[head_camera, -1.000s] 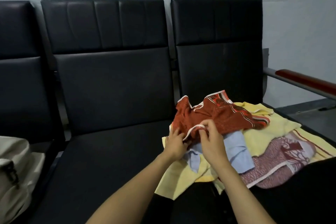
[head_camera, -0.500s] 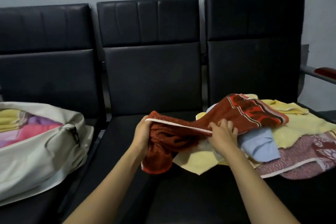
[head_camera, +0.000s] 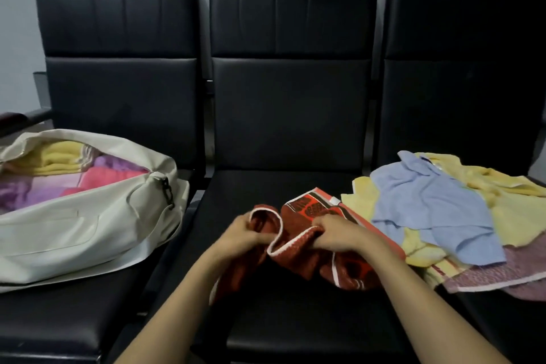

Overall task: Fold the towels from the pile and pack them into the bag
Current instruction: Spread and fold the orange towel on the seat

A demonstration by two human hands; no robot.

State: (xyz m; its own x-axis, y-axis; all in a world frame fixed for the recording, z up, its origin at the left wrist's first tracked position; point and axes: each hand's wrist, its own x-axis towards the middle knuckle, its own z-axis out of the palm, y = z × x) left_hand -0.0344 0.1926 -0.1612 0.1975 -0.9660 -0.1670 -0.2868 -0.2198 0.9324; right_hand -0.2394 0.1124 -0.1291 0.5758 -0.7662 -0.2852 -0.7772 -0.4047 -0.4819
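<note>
A red patterned towel [head_camera: 307,248] with a white hem lies bunched over the middle seat. My left hand [head_camera: 245,233] grips its left part and my right hand [head_camera: 336,233] grips the hem just to the right. The towel pile [head_camera: 461,216] covers the right seat: a blue towel on top of yellow ones, a pink patterned one at the front. An open cream bag [head_camera: 74,224] lies on the left seat, with folded yellow, pink and purple towels showing inside.
Three black padded seats stand in a row against a pale wall; the middle seat [head_camera: 289,319] is dark and bare in front of my hands. An armrest [head_camera: 17,121] sticks out at the far left.
The red towel has come off the pile onto the middle seat. My hands have drawn closer together on its hem. The view has swung left, and the whole bag now shows.
</note>
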